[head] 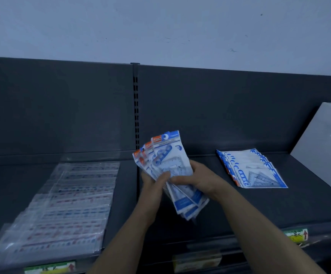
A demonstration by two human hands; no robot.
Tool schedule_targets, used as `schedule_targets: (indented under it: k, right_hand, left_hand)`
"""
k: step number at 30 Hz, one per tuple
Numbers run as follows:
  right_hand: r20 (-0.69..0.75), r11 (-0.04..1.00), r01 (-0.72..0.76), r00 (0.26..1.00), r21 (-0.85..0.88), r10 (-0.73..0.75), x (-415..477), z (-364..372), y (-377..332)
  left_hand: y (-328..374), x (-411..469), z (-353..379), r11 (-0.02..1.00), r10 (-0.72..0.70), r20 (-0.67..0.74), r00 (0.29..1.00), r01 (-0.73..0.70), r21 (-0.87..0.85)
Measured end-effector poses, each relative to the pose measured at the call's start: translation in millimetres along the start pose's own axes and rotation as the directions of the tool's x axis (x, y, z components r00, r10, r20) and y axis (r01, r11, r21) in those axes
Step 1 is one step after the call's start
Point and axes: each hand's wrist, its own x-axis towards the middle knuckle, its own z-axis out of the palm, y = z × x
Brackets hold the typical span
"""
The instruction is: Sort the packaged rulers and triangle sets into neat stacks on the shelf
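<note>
Both our hands are closed on one bundle: our left hand [154, 181] curls round its left edge with fingers laid over the front, and our right hand [198, 178] clamps it from the other side, thumb across the face. Left of the slotted upright [136, 107] in the back panel lies the biggest lot, long rulers in clear sleeves [65, 204], overlapped in a loose slanting spread on the dark shelf [279, 210]. Far right of the upright a white moulded piece [318, 147] leans against the back. Between that piece and the upright a stack of triangle sets [253, 169] lies flat, stepped like a slid deck. Just right of the upright, in the air above the shelf, we hold the fanned packets [168, 161], blue-and-orange headers up. Smallest, low and right of the upright, a price tag [297, 235] hangs on the shelf lip. We judge these packets light and fairly stiff from the plastic inside, yet glossy (film on film slides readily), so a loose grip would let the fan spill. Taking hold across the middle of the long edges, then tapping the bottom edge on the shelf, should square them best.
</note>
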Motion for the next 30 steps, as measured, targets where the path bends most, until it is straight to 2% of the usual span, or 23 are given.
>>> schedule_targets:
  k: [2, 3, 6, 7, 9, 12, 14, 16, 19, 21, 23, 24, 25, 28, 30]
  right_hand:
    - [-0.012, 0.95, 0.034, 0.999, -0.311, -0.04, -2, -14, -15]
    - [-0.029, 0.878, 0.05, 0.997, -0.476, -0.072, -1, -20, -20]
    - [-0.052, 0.538, 0.048, 0.984, -0.842, -0.17, 2, -24, -19]
    - [-0.037, 0.424, 0.046, 0.982, -0.905, -0.187, 4, -22, -15]
    - [0.013, 0.277, 0.072, 0.978, -0.958, -0.21, 8, -18, 1]
    - [-0.033, 0.193, 0.006, 0.979, -0.981, -0.199, 11, -29, 19]
    - [-0.131, 0.247, -0.091, 0.98, -0.965, -0.15, 6, -44, 26]
    - [-0.198, 0.421, -0.14, 0.975, -0.896, -0.098, 0, -56, 33]
    - [-0.238, 0.828, -0.06, 0.967, -0.557, -0.089, -5, -56, 50]
    - [-0.329, 0.96, 0.031, 0.936, -0.278, -0.125, -6, -51, 66]
    - [-0.42, 0.995, 0.098, 0.902, -0.034, -0.103, -7, -45, 78]
    - [-0.439, 0.994, 0.109, 0.894, 0.02, -0.089, -8, -42, 81]
    - [-0.444, 0.993, 0.114, 0.892, 0.027, -0.09, -8, -40, 83]
    - [-0.433, 0.988, 0.1, 0.89, -0.121, -0.143, -11, -40, 79]
    - [-0.427, 0.988, 0.066, 0.896, -0.141, -0.121, -17, -46, 73]
  left_hand:
    - [13, 12, -10, 0.99, 0.13, -0.062, 0.99, -0.126, 0.062]
    - [20, 16, -15, 0.983, 0.158, -0.07, 0.985, -0.15, 0.109]
    - [26, 24, -27, 0.916, 0.16, 0.029, 0.987, -0.159, 0.37]
    - [22, 23, -30, 0.867, 0.137, 0.077, 0.988, -0.158, 0.473]
    - [12, 22, -33, 0.782, 0.066, 0.141, 0.988, -0.139, 0.608]
    - [9, 24, -38, 0.734, -0.018, 0.175, 0.984, -0.106, 0.671]
    - [12, 27, -43, 0.735, -0.056, 0.166, 0.984, -0.072, 0.674]
    - [13, 26, -44, 0.749, -0.095, 0.147, 0.985, -0.026, 0.662]
    - [6, 23, -41, 0.741, -0.124, 0.159, 0.979, -0.015, 0.671]
    - [1, 23, -40, 0.733, -0.111, 0.153, 0.982, -0.024, 0.68]
    - [-1, 24, -38, 0.731, -0.099, 0.143, 0.985, -0.025, 0.682]
    - [-1, 25, -37, 0.729, -0.095, 0.139, 0.986, -0.026, 0.684]
    - [-1, 26, -36, 0.727, -0.09, 0.135, 0.987, -0.027, 0.686]
    - [-2, 28, -30, 0.741, -0.097, 0.13, 0.987, -0.016, 0.671]
    - [-3, 27, -22, 0.76, -0.112, 0.133, 0.985, -0.002, 0.65]
